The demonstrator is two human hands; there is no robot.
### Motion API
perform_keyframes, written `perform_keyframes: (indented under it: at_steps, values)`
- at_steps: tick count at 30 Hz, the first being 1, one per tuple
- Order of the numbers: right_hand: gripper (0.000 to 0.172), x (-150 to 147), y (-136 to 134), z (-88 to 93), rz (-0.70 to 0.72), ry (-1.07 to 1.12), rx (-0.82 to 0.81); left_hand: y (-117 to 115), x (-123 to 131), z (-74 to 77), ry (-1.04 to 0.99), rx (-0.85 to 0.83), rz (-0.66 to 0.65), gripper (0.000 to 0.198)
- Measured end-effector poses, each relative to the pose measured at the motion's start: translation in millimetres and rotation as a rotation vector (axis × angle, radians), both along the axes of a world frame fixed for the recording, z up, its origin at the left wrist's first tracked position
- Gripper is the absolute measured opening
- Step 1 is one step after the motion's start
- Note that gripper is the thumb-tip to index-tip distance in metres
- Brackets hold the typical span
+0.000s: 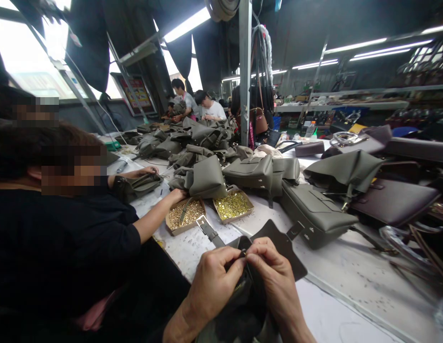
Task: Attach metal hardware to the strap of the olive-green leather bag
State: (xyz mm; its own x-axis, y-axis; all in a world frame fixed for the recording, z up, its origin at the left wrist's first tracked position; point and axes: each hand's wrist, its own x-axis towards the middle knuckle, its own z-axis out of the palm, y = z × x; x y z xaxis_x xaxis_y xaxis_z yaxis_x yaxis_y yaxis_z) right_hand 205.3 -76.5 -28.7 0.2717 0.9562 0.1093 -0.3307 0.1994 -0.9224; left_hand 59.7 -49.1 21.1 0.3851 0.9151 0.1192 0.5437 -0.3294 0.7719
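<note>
A dark olive handbag [239,312] is right in front of me with its mouth open, and its flap [274,238] lies spread to the far right side. My left hand [214,276] pinches the bag's upper rim between thumb and forefinger. Close against it, my right hand [273,267] pinches the same spot, fingertips nearly touching. A small dark piece shows between them, too small to name. From the bag a strap with a silver buckle [208,228] sticks out toward the boxes. The bag's lower part is hidden by my hands and wrists.
Beyond the bag stand a cardboard box [176,232] of copper-gold metal bits and another box [237,218] of brighter gold ones. A co-worker [64,238] sits at my left, one hand at the first box. Olive bags [314,214] crowd the table; a metal post [244,71] rises behind.
</note>
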Motion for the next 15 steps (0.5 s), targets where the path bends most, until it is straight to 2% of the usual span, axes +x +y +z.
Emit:
perform_keyframes:
  at_steps: [9,15]
  values:
    - [0.015,0.1,-1.6,3.3,-0.016,-0.013,-0.012,-1.3,-1.5,-1.2,0.008,0.046,-0.02,0.024]
    - [0.017,0.2,-2.6,4.2,-0.013,-0.079,0.011,-1.6,-2.6,-7.6,0.066,0.198,-0.037,0.024]
